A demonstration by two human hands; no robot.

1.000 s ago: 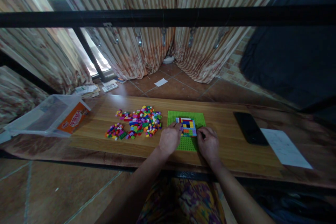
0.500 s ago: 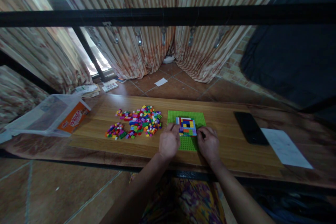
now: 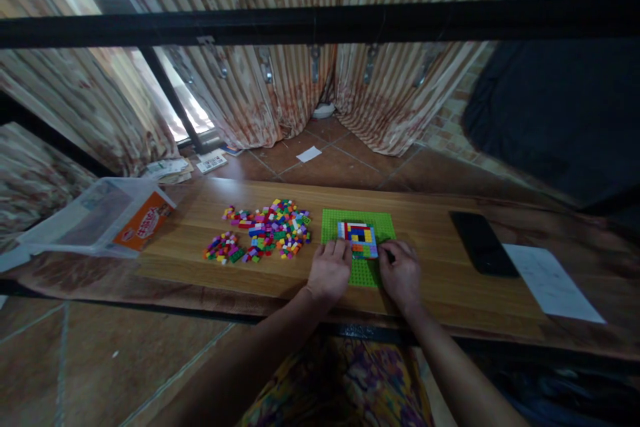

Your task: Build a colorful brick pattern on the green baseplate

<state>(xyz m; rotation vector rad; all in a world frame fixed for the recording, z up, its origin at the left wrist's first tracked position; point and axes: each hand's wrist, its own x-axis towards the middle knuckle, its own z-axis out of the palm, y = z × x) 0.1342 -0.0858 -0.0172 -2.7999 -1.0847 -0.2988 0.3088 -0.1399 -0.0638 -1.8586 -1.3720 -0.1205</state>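
Observation:
A small block of stacked toy bricks point(image 3: 363, 235), mixed white, red, blue, yellow, orange and green, sits on a green studded baseplate point(image 3: 369, 276). At its lower left corner lies my left hand point(image 3: 330, 271), back up, fingers together and bent down over the edge; their tips are hidden. My right hand point(image 3: 403, 273) is curled at the block's right side, thumb and forefinger pinched near its lower right corner. Whatever is in that pinch is too small to make out. Left of the baseplate spreads a pile of loose coloured bricks point(image 3: 280, 230).
A clear plastic box point(image 3: 75, 223) with an orange label lies at the table's left end. On the right are a black phone point(image 3: 483, 243) and a white sheet of paper point(image 3: 553, 282). A dark metal bar point(image 3: 320, 25) crosses beyond the wooden table point(image 3: 425, 213).
My left hand has moved slightly right and flattened over the block's lower left corner, covering more of it. My right hand stays at the right side. The whole view has shifted slightly.

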